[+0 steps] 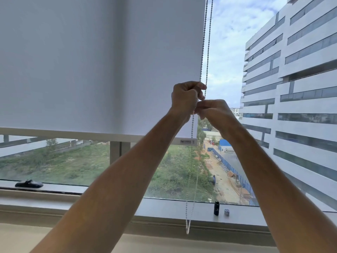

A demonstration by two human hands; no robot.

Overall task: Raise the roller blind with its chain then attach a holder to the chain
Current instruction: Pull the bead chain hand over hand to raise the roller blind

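Note:
A white roller blind point(94, 66) covers most of the window, its bottom bar point(73, 135) hanging above the sill. Along its right edge runs a white bead chain point(207, 42), a loop whose lower end point(187, 229) dangles at the sill with a small white piece on it. My left hand point(185, 97) is closed around one strand of the chain. My right hand point(213, 111) sits just below and right of it, fingers pinched on the chain where the two hands touch. On the sill stand a small black cylinder point(216, 208) and a small clear piece point(226, 212).
A black window handle point(29, 183) lies on the frame at the left. The window sill point(127, 209) runs across the bottom of the view. Outside are a grassy plot and a large white building on the right.

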